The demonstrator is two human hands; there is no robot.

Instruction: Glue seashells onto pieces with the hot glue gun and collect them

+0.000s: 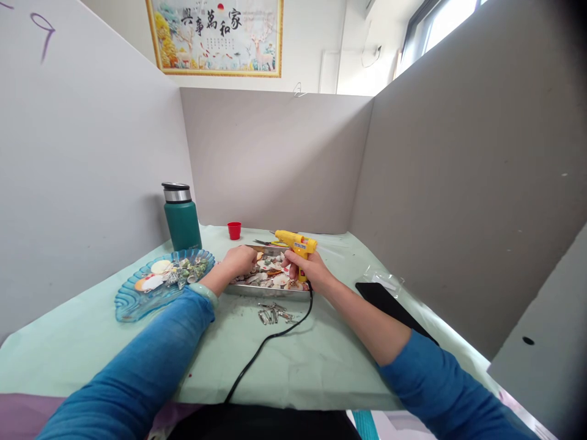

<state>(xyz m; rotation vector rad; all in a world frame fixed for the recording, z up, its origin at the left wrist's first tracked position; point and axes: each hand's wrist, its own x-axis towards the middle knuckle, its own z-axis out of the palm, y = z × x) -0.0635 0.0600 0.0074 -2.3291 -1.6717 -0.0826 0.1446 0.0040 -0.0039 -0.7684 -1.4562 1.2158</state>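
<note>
A yellow hot glue gun (298, 242) is gripped in my right hand (317, 272), its nozzle pointing left above a metal tray (270, 293). Its black cord (263, 347) hangs from the handle and runs across the table to the front edge. Mixed seashells (280, 279) fill the tray. At the tray's left side, my left hand (239, 261) reaches in with curled fingers; whatever they pinch is hidden. Small silver metal clips (274, 314) lie in a pile just in front of the tray.
On the left, a blue shell-shaped dish (131, 305) holds shells and small pieces. Behind it stands a green bottle (181, 220). A red cup (234, 230) and yellow-handled pliers (270, 243) are farther back. A black flat object (389, 308) and clear plastic (387, 280) lie right. Grey panels enclose the table.
</note>
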